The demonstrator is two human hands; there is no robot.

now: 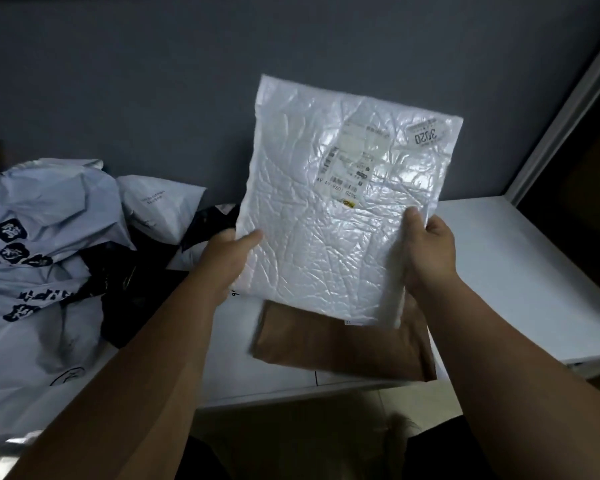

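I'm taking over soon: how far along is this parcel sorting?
Looks done: a brown paper parcel lies on the white table. In hand: left hand and right hand grip a white bubble mailer above it. Remaining: the heap of grey and black poly mailers.

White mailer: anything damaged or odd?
No tear shows. The white mailer, held up by the left hand and right hand, is heavily creased, and its shipping label and 3020 sticker read upside down to the camera. The poly bags at left lie crumpled in a heap.

One white mailer (pixel 340 216), one brown envelope (pixel 326 344)
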